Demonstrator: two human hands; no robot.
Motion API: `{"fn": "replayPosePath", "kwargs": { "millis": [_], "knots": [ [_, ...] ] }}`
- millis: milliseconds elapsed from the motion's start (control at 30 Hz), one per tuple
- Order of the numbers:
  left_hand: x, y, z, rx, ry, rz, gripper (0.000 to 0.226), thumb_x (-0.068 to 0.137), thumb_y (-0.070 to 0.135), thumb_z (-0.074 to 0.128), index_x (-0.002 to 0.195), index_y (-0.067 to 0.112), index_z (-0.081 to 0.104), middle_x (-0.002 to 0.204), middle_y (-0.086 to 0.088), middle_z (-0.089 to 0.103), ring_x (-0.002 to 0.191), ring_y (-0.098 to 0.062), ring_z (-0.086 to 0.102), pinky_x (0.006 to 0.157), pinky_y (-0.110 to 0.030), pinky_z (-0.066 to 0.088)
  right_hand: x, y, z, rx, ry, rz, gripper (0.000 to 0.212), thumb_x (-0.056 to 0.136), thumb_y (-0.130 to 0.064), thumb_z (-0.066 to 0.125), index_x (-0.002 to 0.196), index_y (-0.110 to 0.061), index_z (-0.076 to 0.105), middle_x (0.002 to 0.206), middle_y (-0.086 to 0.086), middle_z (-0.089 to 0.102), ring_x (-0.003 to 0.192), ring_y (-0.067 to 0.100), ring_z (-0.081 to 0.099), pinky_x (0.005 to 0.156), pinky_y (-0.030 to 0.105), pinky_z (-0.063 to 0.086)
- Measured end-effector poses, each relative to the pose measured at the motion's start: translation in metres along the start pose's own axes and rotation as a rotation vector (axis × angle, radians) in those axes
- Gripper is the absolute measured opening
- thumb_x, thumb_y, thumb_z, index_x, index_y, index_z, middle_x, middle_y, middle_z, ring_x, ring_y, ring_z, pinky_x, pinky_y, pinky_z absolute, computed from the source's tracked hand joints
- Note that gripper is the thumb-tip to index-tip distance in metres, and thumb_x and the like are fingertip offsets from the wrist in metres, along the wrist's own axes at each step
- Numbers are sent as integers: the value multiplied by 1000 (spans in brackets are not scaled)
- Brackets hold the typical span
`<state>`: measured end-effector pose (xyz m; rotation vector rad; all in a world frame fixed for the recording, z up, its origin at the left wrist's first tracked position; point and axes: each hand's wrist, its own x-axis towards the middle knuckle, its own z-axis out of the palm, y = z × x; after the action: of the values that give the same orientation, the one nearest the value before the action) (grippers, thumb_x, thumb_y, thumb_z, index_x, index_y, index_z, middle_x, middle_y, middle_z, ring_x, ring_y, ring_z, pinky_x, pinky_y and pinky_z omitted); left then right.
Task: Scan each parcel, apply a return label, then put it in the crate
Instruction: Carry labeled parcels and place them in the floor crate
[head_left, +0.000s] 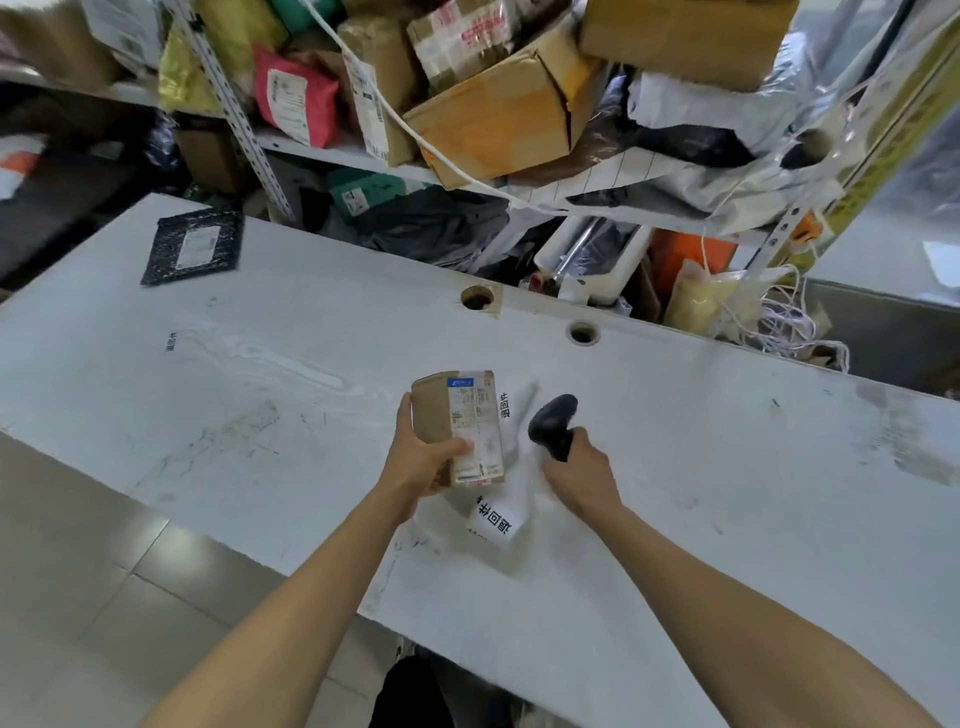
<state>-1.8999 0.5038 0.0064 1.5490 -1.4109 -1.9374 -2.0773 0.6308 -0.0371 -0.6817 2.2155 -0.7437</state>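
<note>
White scuffed table (675, 467), cluttered shelves (467, 104)

Matt brown cardboard parcel (436, 415); scuffed, smooth white table (260, 374).

Pretty bright, even daylight-ish light, barely any shadows. Soft sheen on the white table (260, 364). Wide-angle bends the edges, and everything's slightly motion-blurred.

2 bare forearms, the left hand (422, 457) and right hand (582, 475) without gloves or sleeves.
</note>
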Motion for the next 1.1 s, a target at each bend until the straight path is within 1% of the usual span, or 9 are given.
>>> {"fn": "replayPosePath", "kwargs": {
  "millis": [67,133,200,267,400,500,667,867,1100],
  "knots": [
    [-1,0,6,5,72,41,90,78,4,79,131,57,30,120,0,65,99,-29,70,57,-40,61,-9,-9,-8,251,-46,-41,15,88,-16,59,101,-17,50,82,0,58,71,19,54,58,28,40],
    [-2,0,11,46,157,84,104,63,17,85,139,60,29,126,-2,60,105,-29,67,65,-51,62,-18,-17,-20,565,-212,-43,7,87,-9,62,90,-10,56,65,3,53,56,20,46,51,27,38],
    [2,-2,14,111,239,126,113,55,27,84,142,64,21,128,-4,54,107,-26,64,73,-53,62,-25,-22,-31,757,-342,-21,15,79,-15,68,88,-8,57,59,4,50,49,19,41,49,27,37],
    [3,-2,16,186,289,157,117,53,34,83,143,66,14,126,-5,49,108,-27,60,82,-54,60,-30,-26,-39,832,-390,1,21,72,-21,67,86,-10,56,59,4,49,47,18,39,48,26,36],
    [3,-3,17,227,320,175,120,54,39,80,143,68,5,123,-5,38,114,-32,55,95,-55,53,-36,-24,-50,858,-432,31,19,70,-24,64,82,-12,55,60,3,46,48,16,35,48,26,33],
    [3,-5,15,230,359,184,122,53,40,81,141,70,2,119,-4,36,115,-36,55,96,-56,52,-37,-20,-54,866,-475,51,18,71,-25,62,81,-13,54,60,2,43,49,16,34,48,25,31],
    [4,-8,9,276,387,198,119,69,29,86,147,63,2,119,-2,32,120,-37,50,99,-55,49,-37,-17,-60,870,-534,63,17,71,-25,60,82,-14,52,60,0,40,48,14,33,48,24,30],
    [5,-7,7,263,396,194,119,72,25,86,149,61,2,121,-2,32,120,-35,50,100,-50,49,-35,-18,-65,844,-551,87,17,71,-26,59,81,-14,53,60,0,41,48,14,34,47,24,31],
    [9,-4,8,261,387,190,119,72,23,85,149,60,3,123,-2,32,120,-34,49,99,-51,50,-27,-20,-65,851,-579,106,15,71,-26,59,80,-14,53,61,0,41,48,13,33,46,23,31]
  ]
}}
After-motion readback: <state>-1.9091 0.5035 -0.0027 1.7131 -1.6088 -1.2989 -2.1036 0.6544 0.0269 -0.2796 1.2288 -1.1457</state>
